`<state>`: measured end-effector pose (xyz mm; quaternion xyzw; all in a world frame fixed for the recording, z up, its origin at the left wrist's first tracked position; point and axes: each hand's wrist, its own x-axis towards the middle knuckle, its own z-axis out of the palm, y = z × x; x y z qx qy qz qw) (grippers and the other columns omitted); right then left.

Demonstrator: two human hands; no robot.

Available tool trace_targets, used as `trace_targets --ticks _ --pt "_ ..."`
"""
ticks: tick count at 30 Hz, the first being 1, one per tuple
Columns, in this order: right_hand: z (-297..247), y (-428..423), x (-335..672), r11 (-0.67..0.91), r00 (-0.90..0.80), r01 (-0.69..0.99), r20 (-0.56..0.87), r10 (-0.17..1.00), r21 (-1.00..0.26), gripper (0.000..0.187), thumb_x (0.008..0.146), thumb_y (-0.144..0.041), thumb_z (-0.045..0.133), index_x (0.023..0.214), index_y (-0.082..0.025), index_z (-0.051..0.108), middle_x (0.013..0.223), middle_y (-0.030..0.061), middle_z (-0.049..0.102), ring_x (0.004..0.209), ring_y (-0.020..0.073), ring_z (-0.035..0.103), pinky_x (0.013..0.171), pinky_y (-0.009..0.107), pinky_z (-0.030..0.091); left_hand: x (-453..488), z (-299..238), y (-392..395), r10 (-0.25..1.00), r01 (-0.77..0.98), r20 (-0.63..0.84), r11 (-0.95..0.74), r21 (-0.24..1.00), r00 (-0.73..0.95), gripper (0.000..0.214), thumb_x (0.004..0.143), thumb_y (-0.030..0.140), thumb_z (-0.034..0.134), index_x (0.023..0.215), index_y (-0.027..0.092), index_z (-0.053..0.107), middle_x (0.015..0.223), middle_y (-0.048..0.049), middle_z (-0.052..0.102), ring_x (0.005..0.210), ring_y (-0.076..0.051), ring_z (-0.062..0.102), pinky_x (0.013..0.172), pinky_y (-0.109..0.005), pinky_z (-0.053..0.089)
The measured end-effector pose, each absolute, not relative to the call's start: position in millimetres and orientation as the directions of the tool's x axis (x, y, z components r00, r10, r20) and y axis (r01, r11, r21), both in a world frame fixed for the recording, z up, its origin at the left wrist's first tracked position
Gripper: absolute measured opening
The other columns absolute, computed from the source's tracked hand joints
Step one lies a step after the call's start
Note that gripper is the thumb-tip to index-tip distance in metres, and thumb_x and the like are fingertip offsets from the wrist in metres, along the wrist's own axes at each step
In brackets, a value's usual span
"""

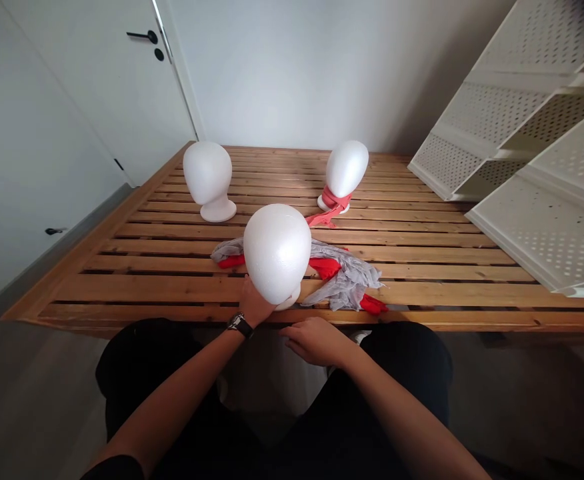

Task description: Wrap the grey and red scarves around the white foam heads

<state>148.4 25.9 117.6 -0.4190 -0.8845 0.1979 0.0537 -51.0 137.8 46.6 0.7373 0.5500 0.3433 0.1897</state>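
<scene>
A white foam mannequin head (277, 250) stands at the front edge of the slatted wooden surface. My left hand (256, 303), with a watch on its wrist, is closed around its neck; the head covers most of those fingers. Just right of the base, my right hand (315, 339) hangs by the front edge, loosely bent, with fingers a little apart and nothing seen in them. Behind the neck, a grey scarf (345, 287) lies crumpled on the slats, spreading to both sides. Bright red cloth (325, 268) shows among its folds.
Farther back on the left stands a bare foam head (208, 173). Another foam head (347, 167) at the back right has a coral-red scarf (335, 203) tied round its neck. White perforated racks (517, 127) lean in on the right. A white door (87, 73) is at the left.
</scene>
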Motion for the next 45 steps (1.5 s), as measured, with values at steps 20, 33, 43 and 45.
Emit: trace_targets --ticks 20,33,43,45 --pt "128 22 158 0.470 -0.572 0.775 -0.153 0.806 -0.422 0.038 0.104 -0.033 0.057 0.140 -0.024 0.066 0.120 0.0096 0.079 0.109 0.0282 0.075 0.091 0.034 0.054 -172 119 294 0.975 0.739 0.125 -0.219 0.637 0.181 0.017 0.071 0.037 0.074 0.077 0.020 0.076 0.099 -0.0149 0.075 0.116 -0.040 0.065 0.115 -0.052 0.042" --pt "135 23 177 0.412 -0.511 0.668 0.020 0.859 -0.620 0.034 0.108 -0.034 0.051 0.135 -0.028 0.070 0.127 0.0076 0.077 0.114 0.0265 0.075 0.097 0.038 0.058 -85 269 359 0.945 0.131 0.015 -0.061 0.990 0.327 0.030 0.096 0.044 0.068 0.090 0.015 0.067 0.080 -0.0064 0.071 0.073 -0.018 0.070 0.078 -0.034 0.061" --pt "193 125 270 0.339 0.260 0.468 0.494 0.830 -0.816 0.041 0.093 -0.058 0.071 0.114 -0.023 0.073 0.107 0.0105 0.078 0.099 0.0286 0.076 0.094 0.050 0.062 -26 362 368 0.762 0.190 -0.108 -0.019 0.982 0.638 0.021 0.086 0.029 0.080 0.095 0.010 0.079 0.089 -0.0108 0.076 0.092 -0.027 0.077 0.081 -0.036 0.058" --pt "226 180 270 0.376 0.234 0.414 0.497 0.836 -0.829 0.069 0.084 -0.063 0.079 0.136 -0.020 0.062 0.130 0.0168 0.072 0.122 0.0330 0.069 0.108 0.055 0.055 -9 370 365 0.725 0.189 -0.083 -0.066 0.980 0.683 0.018 0.088 0.027 0.077 0.093 0.011 0.078 0.092 -0.0110 0.077 0.092 -0.025 0.076 0.081 -0.035 0.058"
